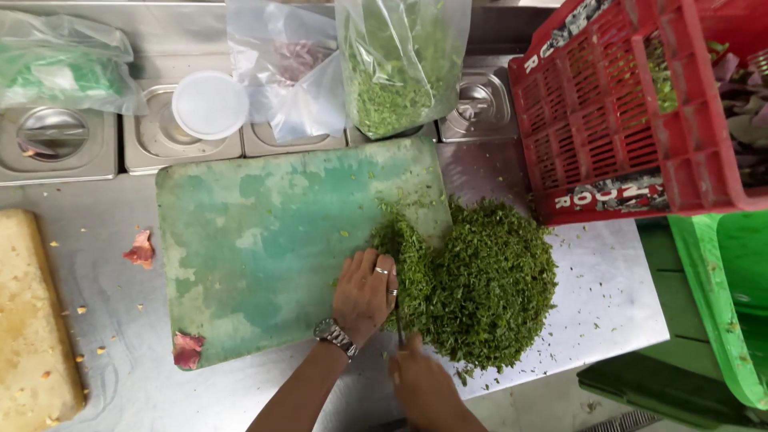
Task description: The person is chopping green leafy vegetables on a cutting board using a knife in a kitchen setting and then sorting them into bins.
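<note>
A big heap of finely chopped green herbs lies half on the right edge of a worn green cutting board and half on the steel counter. My left hand, with a wristwatch and rings, rests flat on the board with its fingers against the left side of the heap. My right hand, blurred, is closed around the handle of a knife. The thin blade shows edge-on beside my left fingers, at the heap's near edge.
A red crate with leaves stands at the right, green bins below it. Plastic bags of herbs, a white lid and lidded steel pans line the back. A pale wooden board lies left. Pink petal scraps sit nearby.
</note>
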